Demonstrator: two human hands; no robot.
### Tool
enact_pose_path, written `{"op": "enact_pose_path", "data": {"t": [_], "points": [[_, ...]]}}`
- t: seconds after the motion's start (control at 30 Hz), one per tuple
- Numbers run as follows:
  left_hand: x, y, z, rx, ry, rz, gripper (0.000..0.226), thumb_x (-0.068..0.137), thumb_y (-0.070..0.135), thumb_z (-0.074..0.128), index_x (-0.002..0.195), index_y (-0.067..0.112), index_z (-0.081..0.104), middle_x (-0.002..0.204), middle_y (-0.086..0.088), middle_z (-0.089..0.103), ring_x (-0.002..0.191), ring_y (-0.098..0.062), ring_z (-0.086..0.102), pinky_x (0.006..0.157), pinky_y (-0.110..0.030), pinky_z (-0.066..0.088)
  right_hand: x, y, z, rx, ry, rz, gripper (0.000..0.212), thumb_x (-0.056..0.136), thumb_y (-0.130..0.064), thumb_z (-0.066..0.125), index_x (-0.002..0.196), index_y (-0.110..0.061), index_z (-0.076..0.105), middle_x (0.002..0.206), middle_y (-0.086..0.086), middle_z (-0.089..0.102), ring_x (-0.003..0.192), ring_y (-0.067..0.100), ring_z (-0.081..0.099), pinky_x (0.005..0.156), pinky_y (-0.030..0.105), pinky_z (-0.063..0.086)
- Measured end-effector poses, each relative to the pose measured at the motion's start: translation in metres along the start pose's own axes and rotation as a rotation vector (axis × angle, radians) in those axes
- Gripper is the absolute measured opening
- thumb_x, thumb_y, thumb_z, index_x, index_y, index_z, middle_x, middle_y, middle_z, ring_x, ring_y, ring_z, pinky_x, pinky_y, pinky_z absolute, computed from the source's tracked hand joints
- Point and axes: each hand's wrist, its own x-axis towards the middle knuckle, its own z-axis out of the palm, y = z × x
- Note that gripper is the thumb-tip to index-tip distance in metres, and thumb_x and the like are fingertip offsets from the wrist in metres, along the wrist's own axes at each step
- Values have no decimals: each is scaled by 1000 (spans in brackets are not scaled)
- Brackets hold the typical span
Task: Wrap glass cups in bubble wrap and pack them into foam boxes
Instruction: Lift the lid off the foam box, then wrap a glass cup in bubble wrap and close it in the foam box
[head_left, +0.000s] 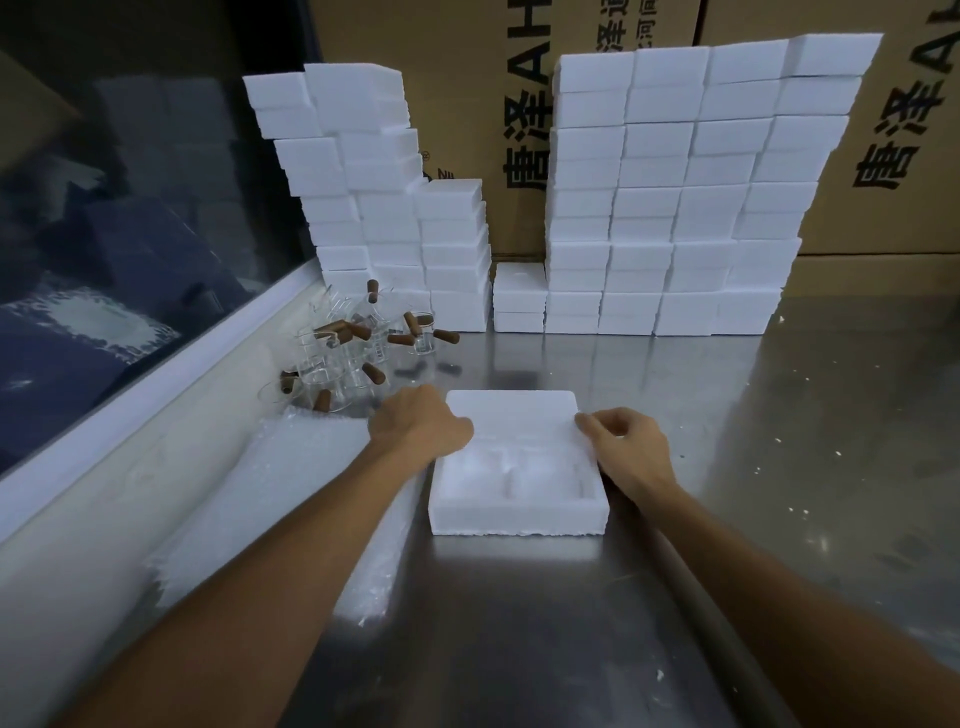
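- Resting on the steel table (675, 597), just in front of us, we see one white foam box (519, 512), its lower half open at the near side with moulded hollows showing inside.
- A flat foam lid (511, 415) covers its far part, lying slid back or raised; we cannot tell which.
- Our left hand (421, 421) grips the lid's left edge with curled fingers.
- Our right hand (626, 441) pinches the lid's right edge between thumb and bent fingers.
- The foam is matt, grainy and bright white, with a crumbled rim along the box's front bottom edge.
- Glass cups (353, 353) with brown handles sit heaped at the far left of the table, clear and partly tipped against each other.
- A sheet of bubble wrap (270, 478) lies left of the box, under our left forearm.
- Stacks of closed foam boxes (670, 208) stand along the back, before printed cardboard cartons (893, 156).
- White crumbs (779, 440) dot the table at right.
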Motion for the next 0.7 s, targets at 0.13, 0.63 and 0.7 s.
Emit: {"op": "enact_pose_path", "data": {"t": [0.13, 0.63, 0.7], "points": [[24, -25, -12, -140, 264, -56, 50, 87, 61, 55, 89, 12, 63, 81, -7, 64, 72, -25, 60, 54, -27, 33, 9, 3, -4, 218, 83, 121, 18, 93, -25, 61, 93, -9, 68, 88, 3, 71, 61, 22, 68, 45, 19, 47], [95, -96, -17, -49, 312, -186, 32, 87, 13, 69, 117, 7, 58, 112, -15, 58, 95, -36, 60, 70, -39, 46, 30, 3, 8, 251, 117, 44, 18, 90, -12, 57, 79, -5, 68, 67, 9, 65, 45, 22, 54, 38, 21, 40], [97, -96, -17, -55, 320, -154, 21, 89, 11, 68, 109, 7, 61, 107, -16, 63, 88, -34, 61, 65, -36, 46, 30, 3, 9, 243, 123, 38, 18, 90, -11, 56, 79, -5, 69, 67, 9, 65, 46, 23, 54, 38, 20, 40]]}}
